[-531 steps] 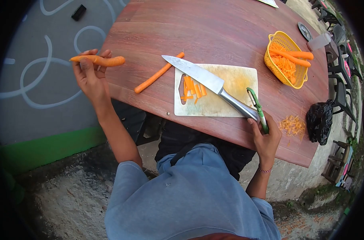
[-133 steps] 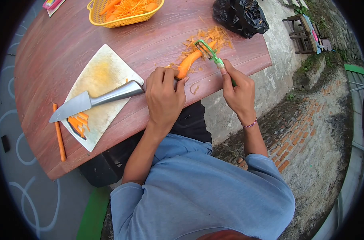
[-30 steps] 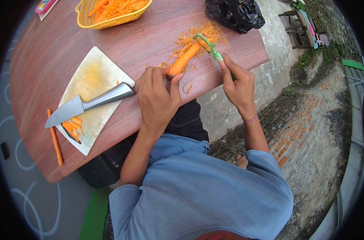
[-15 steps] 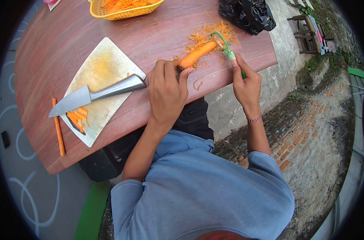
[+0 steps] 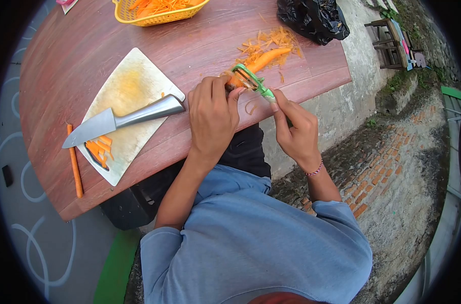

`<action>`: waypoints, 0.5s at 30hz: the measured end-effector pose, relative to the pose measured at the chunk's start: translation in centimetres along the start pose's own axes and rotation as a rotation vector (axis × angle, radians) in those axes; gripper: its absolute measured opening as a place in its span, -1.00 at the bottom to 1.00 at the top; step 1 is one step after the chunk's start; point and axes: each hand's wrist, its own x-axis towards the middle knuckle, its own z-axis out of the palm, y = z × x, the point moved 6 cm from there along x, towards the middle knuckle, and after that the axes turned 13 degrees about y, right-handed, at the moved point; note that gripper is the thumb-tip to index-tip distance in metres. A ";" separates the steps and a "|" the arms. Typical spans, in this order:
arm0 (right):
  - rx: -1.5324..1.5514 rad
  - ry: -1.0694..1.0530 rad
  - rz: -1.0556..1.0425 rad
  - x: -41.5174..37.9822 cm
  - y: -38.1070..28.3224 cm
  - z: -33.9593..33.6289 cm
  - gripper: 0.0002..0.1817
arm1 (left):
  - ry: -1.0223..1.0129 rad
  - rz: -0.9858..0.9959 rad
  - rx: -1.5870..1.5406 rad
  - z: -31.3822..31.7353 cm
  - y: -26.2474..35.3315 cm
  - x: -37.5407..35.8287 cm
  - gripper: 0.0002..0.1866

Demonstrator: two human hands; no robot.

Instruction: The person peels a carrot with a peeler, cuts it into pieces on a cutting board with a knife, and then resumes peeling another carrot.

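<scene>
My left hand (image 5: pixel 214 114) is closed around the thick end of an orange carrot (image 5: pixel 266 59), whose thin end points away to the upper right. In my right hand (image 5: pixel 297 126) is a green vegetable peeler (image 5: pixel 261 90), its blade head lying over the carrot close to my left fingers. The peeler's head is slightly blurred. Orange peelings (image 5: pixel 276 40) are scattered on the table under and beyond the carrot.
Left of my hands, a knife (image 5: pixel 96 128) lies across a white cutting board (image 5: pixel 139 71) with cut carrot sticks (image 5: pixel 99 150). Another thin carrot (image 5: pixel 75 164) lies beside it. A yellow basket (image 5: pixel 159 20) holds carrot shreds; a black plastic bag (image 5: pixel 314 20) sits at the right on the wooden table (image 5: pixel 190 45).
My right hand has drawn the peeler down and left along the carrot, from its far end to near my left fingers. My left hand has barely moved.
</scene>
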 end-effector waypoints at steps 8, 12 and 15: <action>-0.153 0.010 -0.033 0.2 0.2 -0.2 -0.68 | -0.015 -0.033 -0.030 -0.2 0.0 -0.1 -0.75; -0.165 0.007 -0.049 0.7 1.8 0.0 -0.67 | -0.031 -0.069 -0.053 -0.2 -0.2 -0.2 -0.75; -0.214 -0.023 0.087 2.2 3.1 -1.1 -0.65 | -0.039 -0.062 -0.042 0.0 -0.4 -0.3 -0.74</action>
